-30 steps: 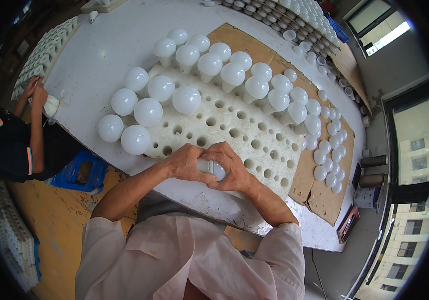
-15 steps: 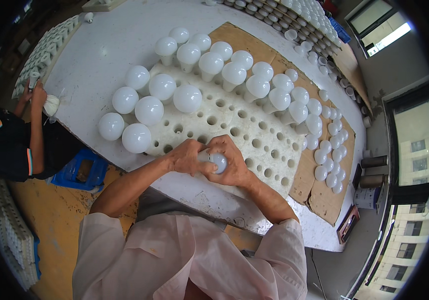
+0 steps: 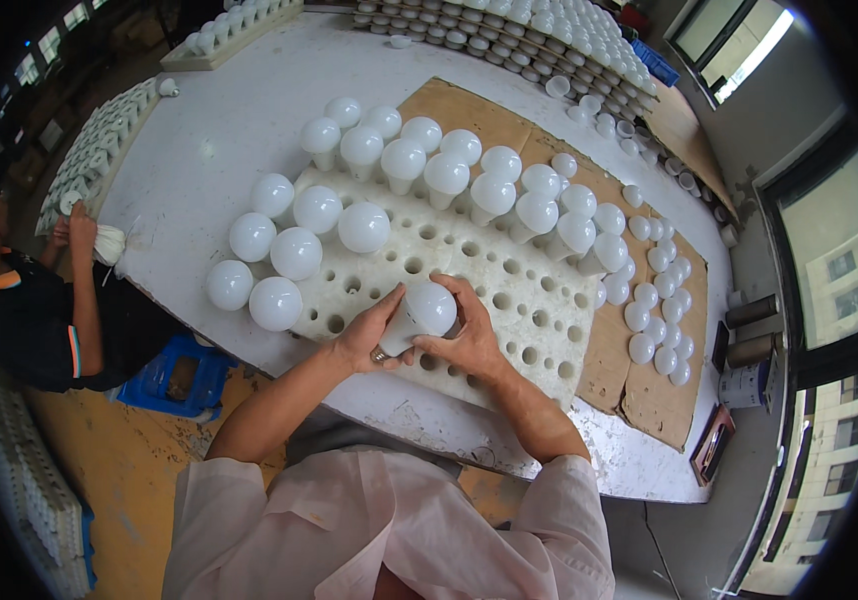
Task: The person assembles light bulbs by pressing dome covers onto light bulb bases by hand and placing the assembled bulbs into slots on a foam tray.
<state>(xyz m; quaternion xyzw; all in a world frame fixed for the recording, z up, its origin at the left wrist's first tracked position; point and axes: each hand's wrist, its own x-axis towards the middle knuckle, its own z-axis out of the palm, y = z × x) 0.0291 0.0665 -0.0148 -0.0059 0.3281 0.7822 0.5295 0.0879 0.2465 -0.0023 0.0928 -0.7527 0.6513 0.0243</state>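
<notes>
**Bulb held in both hands over the tray**

We see the bulb above the near part of the white tray, which has many round holes, big and small. The left hand is closed around the lower, narrower part of the bulb, and the right hand is curved along the right side of its dome. The bulb is tilted: its screw base comes out at the lower left, next to the left hand, and the dome points to the upper right. We cannot tell if the bulb touches the tray.

Along the far side of the tray we find rows of white bulbs standing with domes up, and we count seven more in a group at the left. To the right, a brown cardboard lies on the table, carrying many smaller domes. At the far left, a co-worker sits near a rack of white pieces, with a blue stool close by.
</notes>
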